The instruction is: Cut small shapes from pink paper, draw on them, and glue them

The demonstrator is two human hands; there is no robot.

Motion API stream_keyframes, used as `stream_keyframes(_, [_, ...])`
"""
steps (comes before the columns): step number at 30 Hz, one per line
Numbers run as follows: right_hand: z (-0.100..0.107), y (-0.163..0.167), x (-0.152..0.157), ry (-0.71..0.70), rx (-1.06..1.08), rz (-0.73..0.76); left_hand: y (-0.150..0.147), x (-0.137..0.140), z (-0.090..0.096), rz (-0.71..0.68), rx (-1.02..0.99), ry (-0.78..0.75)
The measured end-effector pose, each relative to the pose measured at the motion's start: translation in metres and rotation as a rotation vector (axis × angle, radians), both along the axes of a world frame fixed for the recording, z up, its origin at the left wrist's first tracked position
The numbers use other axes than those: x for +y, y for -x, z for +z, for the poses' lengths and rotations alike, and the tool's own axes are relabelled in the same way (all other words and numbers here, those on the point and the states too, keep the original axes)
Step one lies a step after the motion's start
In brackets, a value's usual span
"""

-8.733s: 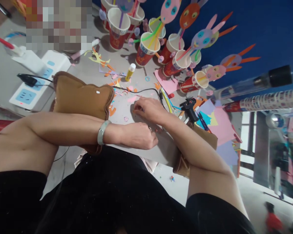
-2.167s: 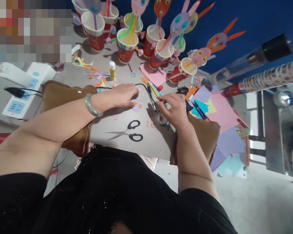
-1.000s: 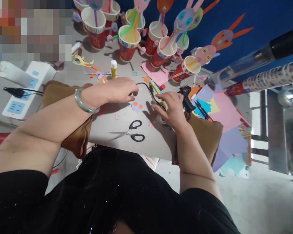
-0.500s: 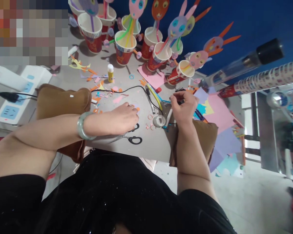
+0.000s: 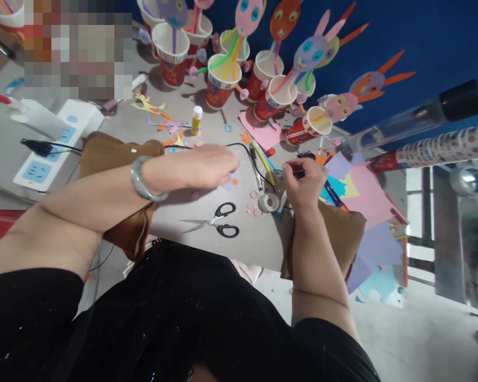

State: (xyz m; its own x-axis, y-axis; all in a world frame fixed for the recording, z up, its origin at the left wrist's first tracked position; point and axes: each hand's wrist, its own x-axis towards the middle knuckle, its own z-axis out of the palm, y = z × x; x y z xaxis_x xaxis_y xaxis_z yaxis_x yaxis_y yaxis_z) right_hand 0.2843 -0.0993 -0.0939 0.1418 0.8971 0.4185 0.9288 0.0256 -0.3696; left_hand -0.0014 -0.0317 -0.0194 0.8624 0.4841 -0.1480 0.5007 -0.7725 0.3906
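My left hand (image 5: 213, 167), with a jade-coloured bangle on its wrist, is held over the grey table with its fingers bent down and together. Just under its fingertips shows a light purple paper piece (image 5: 230, 183) with an orange dot; whether the fingers grip it I cannot tell. Black-handled scissors (image 5: 211, 220) lie below this hand, blades slightly parted. My right hand (image 5: 306, 183) has curled fingers, thumb close to the index finger; what is in them, if anything, is hidden. Beside it are a roll of clear tape (image 5: 269, 202), a yellow strip (image 5: 264, 159) and a pen (image 5: 256, 168).
Paper cups with paper-faced figures (image 5: 225, 79) stand along the back. A glue stick (image 5: 196, 121) stands among paper scraps. Brown cushions (image 5: 121, 159) lie under both forearms. Coloured paper sheets (image 5: 376, 196) and a stack of cups (image 5: 442, 143) are at right, a power strip (image 5: 43, 164) at left.
My left hand has moved up and away from the scissors, which now show whole. My right hand stays near the tape roll, its fingers still curled. The whole view has shifted slightly.
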Motion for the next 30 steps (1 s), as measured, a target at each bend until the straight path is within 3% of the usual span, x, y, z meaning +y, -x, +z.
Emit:
stream_keyframes(2, [0.001, 0.0, 0.0, -0.006, -0.01, -0.001, 0.005, 0.013, 0.013, 0.158, 0.099, -0.115])
stream_keyframes(5, [0.001, 0.002, -0.001, -0.009, -0.003, 0.0, 0.014, 0.026, 0.023, 0.229, 0.143, -0.116])
stream_keyframes(12, [0.002, 0.006, 0.0, 0.031, 0.027, 0.024, 0.014, 0.035, -0.002, 0.213, 0.293, -0.022])
stream_keyframes(20, [0.0, 0.006, -0.001, 0.01, -0.029, 0.056, 0.006, 0.032, -0.019, 0.169, 0.292, -0.105])
stream_keyframes(30, [0.005, 0.013, -0.003, 0.035, -0.024, 0.074, 0.006, 0.033, -0.013, 0.088, 0.341, -0.135])
